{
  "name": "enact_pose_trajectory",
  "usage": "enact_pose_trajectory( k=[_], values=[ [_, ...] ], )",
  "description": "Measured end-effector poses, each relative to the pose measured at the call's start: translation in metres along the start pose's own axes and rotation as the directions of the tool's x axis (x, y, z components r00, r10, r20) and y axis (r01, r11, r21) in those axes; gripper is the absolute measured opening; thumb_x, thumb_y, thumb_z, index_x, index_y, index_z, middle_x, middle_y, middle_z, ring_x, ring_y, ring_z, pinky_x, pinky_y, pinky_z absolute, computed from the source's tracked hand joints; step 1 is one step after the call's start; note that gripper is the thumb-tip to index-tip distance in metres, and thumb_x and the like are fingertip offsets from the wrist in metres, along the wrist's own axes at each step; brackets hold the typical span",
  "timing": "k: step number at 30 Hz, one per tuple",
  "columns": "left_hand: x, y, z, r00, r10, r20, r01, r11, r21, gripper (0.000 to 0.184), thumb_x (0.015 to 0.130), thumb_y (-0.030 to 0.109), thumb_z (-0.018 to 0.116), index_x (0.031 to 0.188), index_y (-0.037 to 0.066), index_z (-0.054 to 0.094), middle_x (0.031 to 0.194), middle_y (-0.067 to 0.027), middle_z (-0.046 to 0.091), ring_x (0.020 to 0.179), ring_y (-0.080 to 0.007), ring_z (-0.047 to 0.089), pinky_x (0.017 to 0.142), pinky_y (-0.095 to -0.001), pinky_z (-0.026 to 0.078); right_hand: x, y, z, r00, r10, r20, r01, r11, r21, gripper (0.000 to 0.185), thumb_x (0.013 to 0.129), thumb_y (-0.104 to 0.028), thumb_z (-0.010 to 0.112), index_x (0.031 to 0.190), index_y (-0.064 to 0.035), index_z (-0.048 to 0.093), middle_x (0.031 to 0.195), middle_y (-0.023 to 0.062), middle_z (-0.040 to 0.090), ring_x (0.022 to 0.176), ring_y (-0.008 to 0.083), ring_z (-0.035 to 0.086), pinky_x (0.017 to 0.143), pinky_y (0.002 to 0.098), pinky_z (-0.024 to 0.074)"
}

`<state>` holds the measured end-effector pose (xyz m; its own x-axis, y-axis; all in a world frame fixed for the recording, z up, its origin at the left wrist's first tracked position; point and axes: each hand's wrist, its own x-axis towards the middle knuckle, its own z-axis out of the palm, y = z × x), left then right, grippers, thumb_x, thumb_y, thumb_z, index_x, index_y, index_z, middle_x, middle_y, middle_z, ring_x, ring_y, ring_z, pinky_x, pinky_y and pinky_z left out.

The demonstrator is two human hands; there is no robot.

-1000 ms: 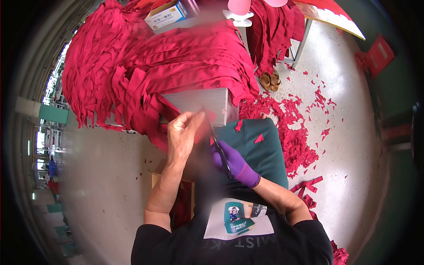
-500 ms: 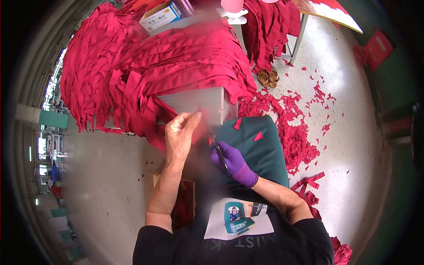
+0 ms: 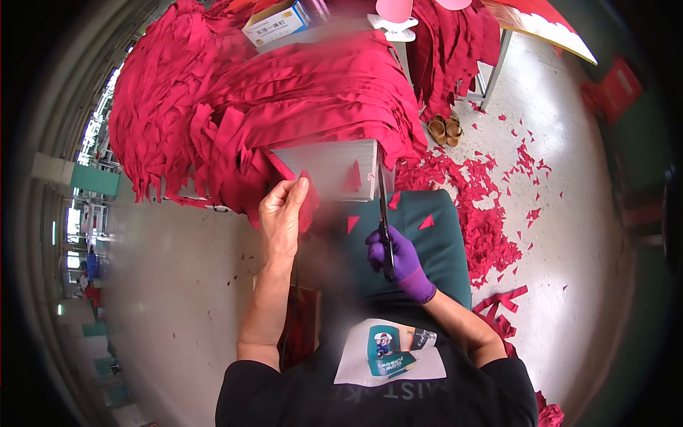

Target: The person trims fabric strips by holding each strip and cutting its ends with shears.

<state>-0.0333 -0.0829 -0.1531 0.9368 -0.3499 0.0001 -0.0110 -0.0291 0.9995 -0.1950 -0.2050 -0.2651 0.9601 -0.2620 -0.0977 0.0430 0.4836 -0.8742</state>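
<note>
My bare left hand (image 3: 279, 220) pinches the end of a red fabric strip (image 3: 306, 206) between thumb and fingers, in front of the pale table edge. In a purple glove, my right hand (image 3: 403, 265) grips black scissors (image 3: 383, 213), their blades pointing away from me beside the table corner. The blades look close together and stand apart from the strip. A small red triangular scrap (image 3: 353, 176) shows against the pale table front (image 3: 324, 158); whether it rests there or is falling, I cannot tell. More red scraps (image 3: 426, 222) lie on the dark green cloth over my lap.
Long red strips (image 3: 306, 92) drape in a thick pile over the table. Behind them stands a white and blue box (image 3: 276, 27). Red offcuts (image 3: 487, 235) litter the floor at right, near brown sandals (image 3: 445, 131). More strips (image 3: 452, 57) hang at the back right.
My right hand has moved the scissors rightward, away from my left hand, and turned their blades to point straight ahead. A red scrap now shows before the table front. The view has shifted slightly.
</note>
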Motion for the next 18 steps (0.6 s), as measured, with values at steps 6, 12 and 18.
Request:
enact_pose_trajectory(
  k=[6,12,18],
  values=[
    [-0.001,0.003,0.010,0.998,-0.050,-0.022,0.047,0.990,-0.134,0.026,0.091,0.031,0.063,0.082,0.006,0.063,0.071,0.0040,0.056,0.064,-0.0050,0.050,0.061,-0.0233,0.045,-0.010,0.004,-0.007,0.997,0.056,-0.055,-0.051,0.995,0.089,0.017,0.092,-0.020,0.059,0.096,-0.0041,0.053,0.069,-0.0014,0.050,0.055,0.0066,0.048,0.050,0.0226,0.0392],
    [0.006,-0.012,0.004,0.994,-0.026,-0.110,0.015,0.995,-0.100,0.029,0.090,0.034,0.064,0.085,0.005,0.066,0.077,0.0059,0.057,0.069,-0.0023,0.049,0.065,-0.0195,0.041,-0.013,0.007,-0.010,0.992,0.068,-0.102,-0.062,0.997,0.054,0.019,0.093,-0.021,0.057,0.095,-0.0025,0.052,0.068,0.0001,0.051,0.054,0.0073,0.047,0.048,0.0231,0.0386],
    [0.003,-0.008,0.011,0.996,-0.045,-0.081,0.040,0.997,-0.068,0.020,0.090,0.025,0.066,0.084,0.006,0.066,0.073,0.0097,0.051,0.067,0.0001,0.040,0.061,-0.0172,0.033,-0.012,0.014,-0.015,0.997,0.042,-0.063,-0.046,0.996,-0.073,0.037,0.095,-0.035,0.053,0.102,0.0010,0.051,0.066,0.0054,0.053,0.052,0.0126,0.051,0.049,0.0258,0.0418]
  ],
)
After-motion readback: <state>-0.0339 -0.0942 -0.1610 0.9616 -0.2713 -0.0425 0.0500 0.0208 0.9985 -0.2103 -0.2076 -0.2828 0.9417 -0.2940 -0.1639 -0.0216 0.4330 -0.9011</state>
